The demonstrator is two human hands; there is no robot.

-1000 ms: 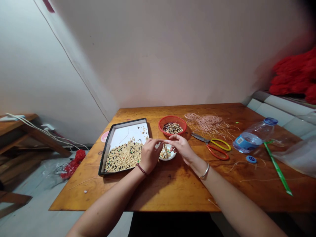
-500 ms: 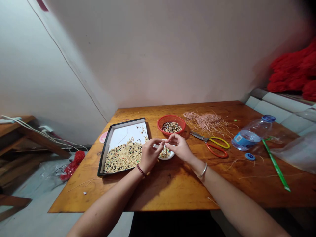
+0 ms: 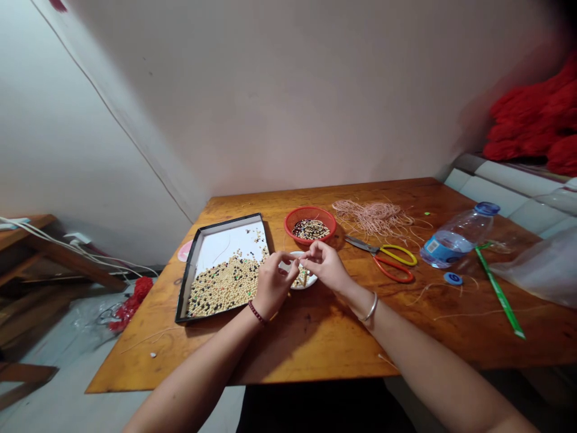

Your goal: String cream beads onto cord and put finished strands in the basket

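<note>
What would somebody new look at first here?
Probably the shallow black-edged tray of small cream and black beads, left on the wooden table. Next, the bright red fluffy pile at the far right, then the scissors with yellow and orange handles.

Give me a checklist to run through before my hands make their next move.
1. Left hand and right hand close together: ok.
2. Firm grip on whatever is between the fingertips: cannot tell, too small to see.
3. Bead tray lying flat on the table: ok.
4. Scissors clear of both hands: ok.
5. Pink string neatly coiled: not ok, loose heap.
6. Bottle upright: ok.
</note>
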